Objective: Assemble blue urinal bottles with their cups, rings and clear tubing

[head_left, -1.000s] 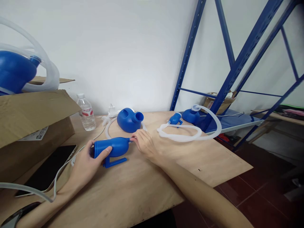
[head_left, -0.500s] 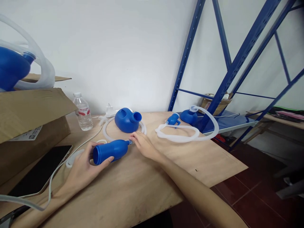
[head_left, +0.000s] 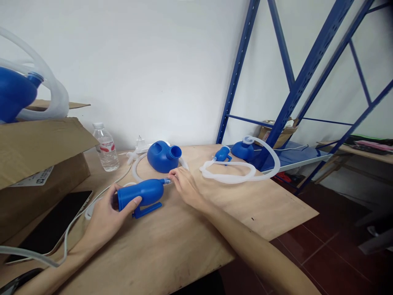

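A small blue plastic bottle [head_left: 144,191] with a side handle lies sideways above the table, its narrow neck pointing right. My left hand [head_left: 107,213] is wrapped round its wide end, thumb on the near side. With pinched fingers, my right hand [head_left: 184,184] grips the clear fitting [head_left: 166,180] at the neck; the fingers partly hide it. Just behind stands a bigger blue jug [head_left: 162,157] with a round open mouth, and a translucent hose [head_left: 136,169] curls around it.
At left are a cardboard box [head_left: 43,143] with a blue jug [head_left: 15,92] on top, a water bottle [head_left: 106,149] and a black tablet [head_left: 55,225]. Toward the right lie another small blue bottle [head_left: 221,154], a blue jug [head_left: 242,150] with coiled hose [head_left: 230,180], and blue shelving [head_left: 282,110].
The small bottle has turned about its length, so its handle now shows below and its open end faces away. Both hands keep their hold; the view has shifted slightly.
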Motion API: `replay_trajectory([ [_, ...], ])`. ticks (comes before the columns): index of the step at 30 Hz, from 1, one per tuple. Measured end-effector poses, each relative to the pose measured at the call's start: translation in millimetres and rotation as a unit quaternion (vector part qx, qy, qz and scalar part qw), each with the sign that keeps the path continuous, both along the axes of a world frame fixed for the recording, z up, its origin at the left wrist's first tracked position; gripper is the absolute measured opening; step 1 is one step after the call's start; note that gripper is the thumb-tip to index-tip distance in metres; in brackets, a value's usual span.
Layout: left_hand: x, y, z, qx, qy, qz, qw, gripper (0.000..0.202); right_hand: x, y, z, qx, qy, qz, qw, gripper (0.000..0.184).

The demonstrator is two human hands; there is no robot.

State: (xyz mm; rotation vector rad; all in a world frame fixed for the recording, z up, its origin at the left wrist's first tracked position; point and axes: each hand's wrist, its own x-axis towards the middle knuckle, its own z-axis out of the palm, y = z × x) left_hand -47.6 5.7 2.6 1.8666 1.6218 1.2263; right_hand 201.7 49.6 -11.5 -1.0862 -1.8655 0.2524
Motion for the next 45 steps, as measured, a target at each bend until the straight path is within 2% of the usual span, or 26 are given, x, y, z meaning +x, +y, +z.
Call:
replay_trajectory([
  [4,2,0,2.0,-0.024,-0.043,0.006,0.999,0.054,2,4,1.4,-0.011,0.019,-0.013,1.0,0.023],
  [7,4,0,-2.3,-0.002,-0.042,0.004,0.999,0.055,8,7,3.4,0.002,0.007,0.022,1.0,0.025],
  [11,1,3,-16.1,0.004,-0.017,-0.033,0.999,0.058,16,6,3.7,0.03,-0.058,0.062,0.996,0.034],
  [16,-6,1,-26.8,0.041,0.061,-0.06,0.996,0.065,12,-8,5.4,0.035,-0.159,0.163,0.973,0.048],
  [20,-7,-6,-22.9,0.091,0.093,-0.047,0.99,0.057,0,-23,10.3,-0.037,-0.224,0.132,0.965,0.06],
  [22,-6,-10,-20.7,0.109,0.108,-0.035,0.987,0.053,-4,-27,10.8,-0.064,-0.239,0.112,0.962,0.059],
  [27,-5,-13,-19.2,0.129,0.124,-0.026,0.984,0.043,-9,-23,0.3,-0.037,-0.25,0.087,0.964,0.049],
  [30,-4,-10,-17.8,0.1,0.12,-0.039,0.987,0.043,-11,-15,-9.9,-0.022,-0.253,0.052,0.966,0.041],
  [33,-1,-7,-14.3,0.059,0.095,-0.035,0.993,0.045,-13,-10,-15.9,0.0,-0.264,0.044,0.964,0.04],
  [38,9,-6,-10.3,-0.052,0.003,-0.019,0.998,0.051,-13,-2,-11.9,0.027,-0.319,0.015,0.947,0.039],
  [42,15,-2,-15.3,-0.177,-0.124,-0.05,0.975,0.055,-13,4,-7.0,0.03,-0.369,-0.004,0.929,0.044],
  [45,16,4,-21.8,-0.227,-0.205,-0.064,0.95,0.053,-15,6,-6.7,0.015,-0.407,-0.02,0.913,0.051],
])
